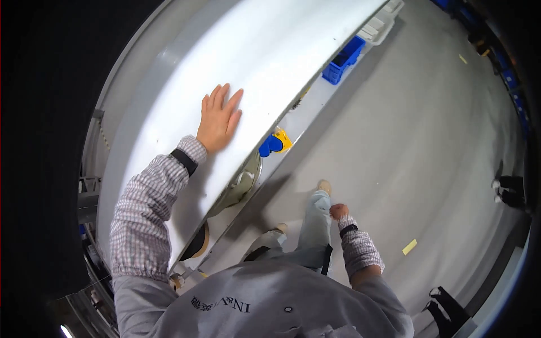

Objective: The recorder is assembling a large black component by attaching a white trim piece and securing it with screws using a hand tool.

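Note:
My left hand [218,119] lies palm down on a long, brightly lit white tabletop [276,62], its fingers spread and nothing under them that I can see. Low at my right side hangs my right hand [338,212], beside my leg [315,225] and apart from the table. Its fingers look curled in, and no object shows in them. Checked sleeve covers with dark bands are on both forearms.
A lower shelf under the table edge holds a blue bin [344,60], white trays [378,27], a blue and yellow item [274,144] and a greenish container [243,187]. Yellow strips [409,247] mark the grey floor. Other people's legs [510,190] show at the right.

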The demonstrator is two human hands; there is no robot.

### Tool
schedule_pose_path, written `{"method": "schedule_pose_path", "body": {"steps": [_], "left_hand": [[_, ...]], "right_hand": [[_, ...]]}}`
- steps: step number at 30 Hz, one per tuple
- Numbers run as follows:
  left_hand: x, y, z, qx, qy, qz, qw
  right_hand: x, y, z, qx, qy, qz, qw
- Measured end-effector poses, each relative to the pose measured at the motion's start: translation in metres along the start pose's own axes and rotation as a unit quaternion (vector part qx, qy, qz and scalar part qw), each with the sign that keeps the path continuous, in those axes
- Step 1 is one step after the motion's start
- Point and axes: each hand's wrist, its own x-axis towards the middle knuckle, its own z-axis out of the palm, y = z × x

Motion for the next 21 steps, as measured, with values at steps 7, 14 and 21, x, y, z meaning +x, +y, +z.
{"method": "schedule_pose_path", "body": {"steps": [7,14,21], "left_hand": [[-0.003,-0.003,-0.019,-0.043,-0.092,-0.051,0.994],[0.010,-0.008,-0.019,-0.062,-0.127,-0.045,0.989],[-0.006,-0.015,-0.030,-0.033,-0.137,-0.069,0.988]], "right_hand": [[0.197,-0.211,-0.094,-0.009,0.236,-0.274,0.932],[0.311,-0.348,-0.104,-0.147,0.316,-0.366,0.863],[0.341,-0.369,-0.067,-0.206,0.209,-0.361,0.885]]}}
